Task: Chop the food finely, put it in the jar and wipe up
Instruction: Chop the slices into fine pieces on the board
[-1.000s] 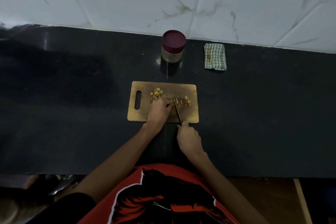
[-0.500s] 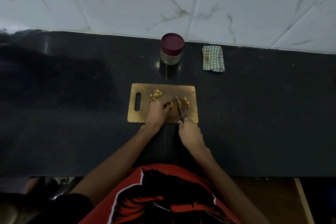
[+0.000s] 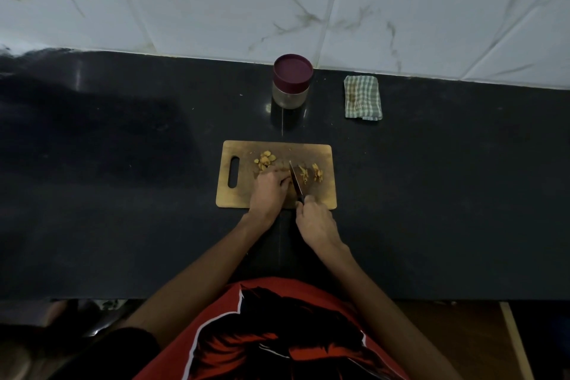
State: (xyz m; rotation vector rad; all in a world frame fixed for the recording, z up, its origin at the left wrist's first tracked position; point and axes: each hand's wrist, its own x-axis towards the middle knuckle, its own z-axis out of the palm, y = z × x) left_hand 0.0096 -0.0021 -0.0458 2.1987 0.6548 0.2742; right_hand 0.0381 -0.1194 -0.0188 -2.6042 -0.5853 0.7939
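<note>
Black counter bears the chopping board; right hand grips the knife; left hand pins food, fingers curled.

Tan wooden cutting board on black counter; behind board, clear jar with maroon lid, green-and-white checked cloth, yellowish food pieces.

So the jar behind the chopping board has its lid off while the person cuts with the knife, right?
Not quite: in the head view the jar has its maroon lid on. The rest holds: it stands behind the chopping board, and the right hand cuts with the knife.
</note>
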